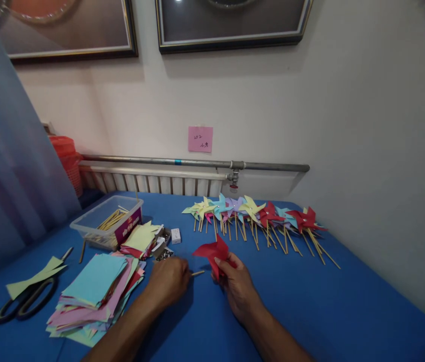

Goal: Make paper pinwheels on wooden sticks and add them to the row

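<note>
My right hand [237,281] holds a red paper pinwheel head [212,251] just above the blue table [310,301]. My left hand [169,279] is closed around a thin wooden stick [198,273] whose tip points toward the pinwheel. Both hands sit near the middle of the table, close together.
A row of finished pinwheels [257,216] on sticks lies at the back. A stack of coloured paper squares [95,291] and black scissors [24,301] lie at the left. A clear plastic box [107,221] holds sticks, and small boxes of pins [165,241] sit beside it. A wall stands at the right.
</note>
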The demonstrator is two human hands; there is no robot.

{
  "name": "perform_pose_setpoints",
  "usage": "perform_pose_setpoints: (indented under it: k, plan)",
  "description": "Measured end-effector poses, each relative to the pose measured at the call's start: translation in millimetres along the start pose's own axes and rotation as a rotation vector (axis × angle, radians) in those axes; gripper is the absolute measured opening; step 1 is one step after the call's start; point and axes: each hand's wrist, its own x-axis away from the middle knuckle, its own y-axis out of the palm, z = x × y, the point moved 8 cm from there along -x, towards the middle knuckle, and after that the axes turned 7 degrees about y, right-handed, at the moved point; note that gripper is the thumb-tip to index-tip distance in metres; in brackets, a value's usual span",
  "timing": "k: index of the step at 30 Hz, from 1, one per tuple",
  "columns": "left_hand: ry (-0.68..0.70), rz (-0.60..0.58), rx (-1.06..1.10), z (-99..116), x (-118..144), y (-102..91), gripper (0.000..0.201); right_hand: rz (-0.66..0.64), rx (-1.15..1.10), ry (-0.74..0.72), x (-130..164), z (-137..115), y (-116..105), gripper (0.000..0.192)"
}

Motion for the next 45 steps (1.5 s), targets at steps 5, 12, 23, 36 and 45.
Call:
perform_pose_setpoints:
  k: [5, 12, 23, 36, 45]
  plan:
    - [0.013, 0.031, 0.008, -5.9, 0.0, -4.2, 0.021, -0.052, 0.009, 0.021, 2.9, 1.5, 3.4, 0.038]
    - [-0.212, 0.358, 1.074, -24.4, -7.0, 10.5, 0.034, -0.101, 0.013, 0.014, 7.9, 10.6, 10.8, 0.038]
    - [-0.085, 0.434, 1.226, -8.6, -6.3, 6.4, 0.034, -0.134, 0.077, -0.005, 2.9, 23.8, 11.4, 0.042]
    - [-0.095, 0.211, 1.249, -2.8, -15.3, 25.9, 0.018, -0.204, 0.281, -0.083, -11.9, 38.0, 9.5, 0.042]
    - [-0.073, 0.194, 1.238, -7.8, -15.2, 21.7, 0.02, -0.31, 0.227, -0.003, 9.9, 23.9, 25.3, 0.057]
